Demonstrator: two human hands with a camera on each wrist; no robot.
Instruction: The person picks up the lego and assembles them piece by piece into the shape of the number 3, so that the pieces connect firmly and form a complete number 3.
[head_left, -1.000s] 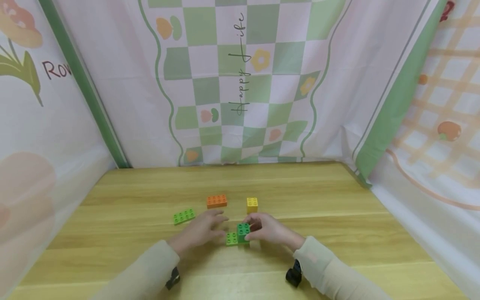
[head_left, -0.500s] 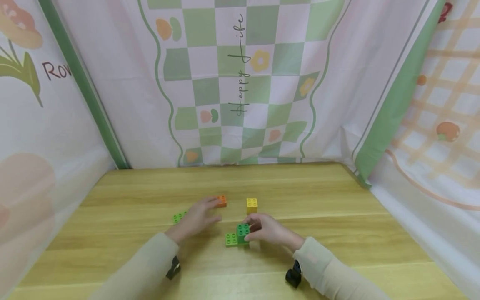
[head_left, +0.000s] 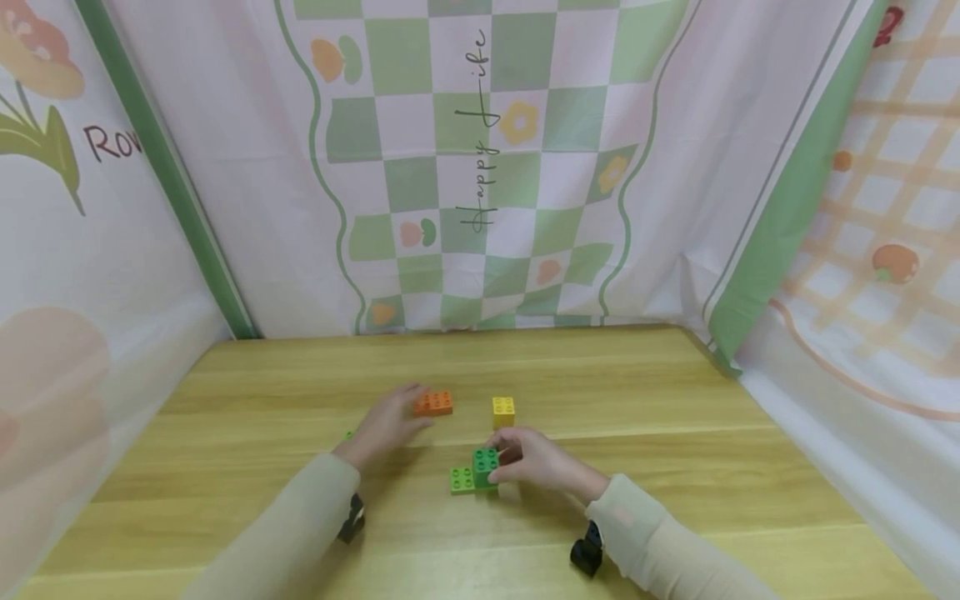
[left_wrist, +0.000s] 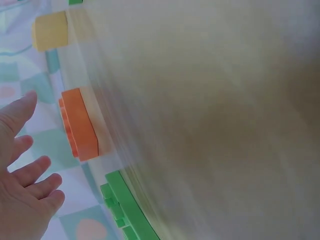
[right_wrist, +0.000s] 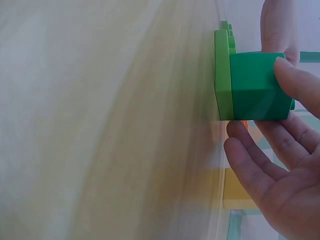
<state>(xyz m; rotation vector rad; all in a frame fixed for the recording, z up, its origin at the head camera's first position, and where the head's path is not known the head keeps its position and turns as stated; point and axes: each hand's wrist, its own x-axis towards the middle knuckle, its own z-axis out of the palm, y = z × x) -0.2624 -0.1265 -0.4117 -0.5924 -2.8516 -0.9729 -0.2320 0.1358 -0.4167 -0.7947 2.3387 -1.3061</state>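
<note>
My right hand point(head_left: 536, 460) pinches a dark green building block point(right_wrist: 257, 86) between thumb and fingers. That block sits on the right half of a flat light green block point(head_left: 461, 479), whose left studs stay bare. My left hand point(head_left: 386, 425) is stretched out beside a flat orange block point(head_left: 437, 404), its fingers spread and holding nothing. In the left wrist view a gap shows between those fingers and the orange block point(left_wrist: 80, 125). Another flat light green block point(left_wrist: 127, 210) lies below the left hand, mostly hidden by it in the head view.
A yellow block point(head_left: 503, 411) stands on the wooden table point(head_left: 600, 375) behind the right hand, to the right of the orange one. A checkered cloth point(head_left: 465, 167) hangs along the table's back edge, with more cloth at both sides.
My left hand has moved away from the green blocks, back and left to the orange block, and now covers most of the left light green block. The right hand keeps its grip in place.
</note>
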